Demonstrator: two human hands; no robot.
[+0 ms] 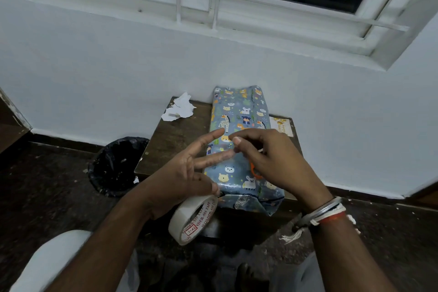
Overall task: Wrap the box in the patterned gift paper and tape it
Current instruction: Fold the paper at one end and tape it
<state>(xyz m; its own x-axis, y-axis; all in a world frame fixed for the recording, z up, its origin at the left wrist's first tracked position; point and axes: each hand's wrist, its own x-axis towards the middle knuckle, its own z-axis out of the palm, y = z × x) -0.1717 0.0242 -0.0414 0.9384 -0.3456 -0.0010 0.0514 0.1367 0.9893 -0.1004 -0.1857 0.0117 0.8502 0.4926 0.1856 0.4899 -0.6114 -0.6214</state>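
The box (pixel 239 111) is laid lengthwise on the small dark worktop (pixel 170 149), from its near edge to its far edge by the wall, with more room left on the left side than on the right. It is already covered in the patterned gift paper (pixel 227 174). The seam is turned upward, presumably so that it can be reached and taped from above. At the near edge the end flaps (pixel 248 202) are seen folded but puckered, and they are judged not yet fastened.

The left hand (pixel 187 173) is held over the near half of the box. Its index and middle fingers are stretched out, and the tape roll (pixel 193 218) is hung from its lower curled fingers, clear of the worktop's near edge. The exact grip is hidden. In this way the roll is kept ready while the straight fingers stay free to steady a length.

The right hand (pixel 267 161) is closed in a pinch, thumb against forefinger, on what appears to be a clear tape strip (pixel 224 152) drawn across from the left fingertips. The strip is hard to make out. It is held just above the paper, so pressing it down over the seam is judged to be the step in hand.

An orange loop (pixel 255 172), possibly a scissors handle, is partly hidden under the right hand. Torn white paper (pixel 179 109) has been left at the far left corner, and a printed card (pixel 283 125) lies by the right edge.
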